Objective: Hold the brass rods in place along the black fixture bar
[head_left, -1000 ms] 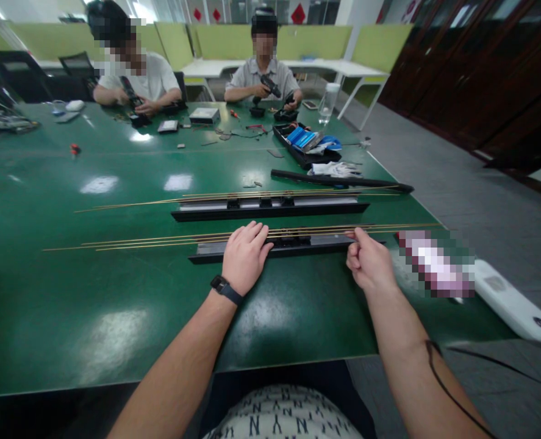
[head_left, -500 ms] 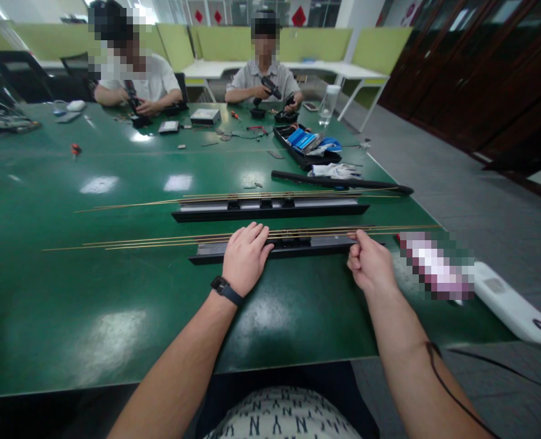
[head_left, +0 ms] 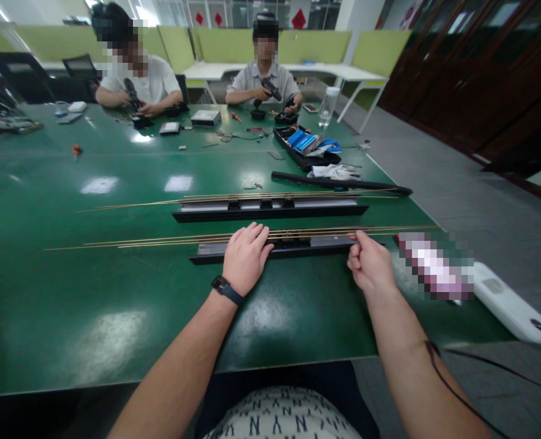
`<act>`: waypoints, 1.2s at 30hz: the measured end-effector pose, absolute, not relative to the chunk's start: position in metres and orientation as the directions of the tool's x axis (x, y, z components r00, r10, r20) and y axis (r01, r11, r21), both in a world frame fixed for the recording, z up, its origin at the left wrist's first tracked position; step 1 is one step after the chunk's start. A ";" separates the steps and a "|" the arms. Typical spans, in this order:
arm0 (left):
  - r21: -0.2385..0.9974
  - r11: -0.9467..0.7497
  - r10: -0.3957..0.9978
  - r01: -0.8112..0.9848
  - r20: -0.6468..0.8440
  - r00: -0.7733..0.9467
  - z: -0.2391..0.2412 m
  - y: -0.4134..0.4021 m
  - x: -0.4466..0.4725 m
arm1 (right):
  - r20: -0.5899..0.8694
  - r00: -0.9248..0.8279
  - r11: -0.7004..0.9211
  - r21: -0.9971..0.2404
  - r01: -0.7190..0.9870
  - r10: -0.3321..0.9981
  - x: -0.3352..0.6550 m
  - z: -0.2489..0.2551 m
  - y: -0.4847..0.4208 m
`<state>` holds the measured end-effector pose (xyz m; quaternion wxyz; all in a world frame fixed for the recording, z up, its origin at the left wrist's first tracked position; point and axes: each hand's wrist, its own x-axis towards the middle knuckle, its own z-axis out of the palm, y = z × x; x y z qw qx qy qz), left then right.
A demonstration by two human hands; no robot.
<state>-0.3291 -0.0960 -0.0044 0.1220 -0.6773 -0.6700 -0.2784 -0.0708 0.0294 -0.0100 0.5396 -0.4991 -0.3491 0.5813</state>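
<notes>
My left hand (head_left: 246, 255) lies with outstretched fingers across several thin gold-coloured rods (head_left: 169, 239) and the nearer black rail (head_left: 215, 258). The rail's inner channel is greyish, and dark pieces sit in its middle, partly covered by rods and fingers. Toward the rail's right end, my right hand (head_left: 369, 259) is closed in a pinch on one thin gold-coloured rod, thumb and forefinger together. The rods run past both ends of the rail. Farther back lies a second black rail (head_left: 270, 213), with more gold-coloured rods (head_left: 197, 197) along its far side.
Behind the rails are a long black tube (head_left: 338, 182), white gloves (head_left: 332, 171) and a black tray (head_left: 304, 160) with blue items. A white device (head_left: 512, 302) rests at the right edge. Across the green table (head_left: 114, 341), two people handle dark tools; a clear bottle (head_left: 329, 107) stands near them.
The left end of the nearest rod has shifted a little to the right. Both my hands stay in almost the same place.
</notes>
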 end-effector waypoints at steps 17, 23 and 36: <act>0.210 -0.073 0.839 0.975 0.542 -0.054 -0.003 -0.096 -0.328 | -0.219 0.069 -0.190 -0.937 -0.294 0.973 -0.072 -0.006 0.026; 0.213 -0.068 0.850 0.975 0.525 -0.056 -0.001 -0.096 -0.328 | -0.232 0.053 -0.209 -0.937 -0.280 0.971 -0.073 -0.005 0.025; 0.221 -0.069 0.852 0.973 0.520 -0.058 -0.002 -0.097 -0.328 | -0.203 0.093 -0.169 -0.942 -0.291 0.975 -0.070 -0.008 0.028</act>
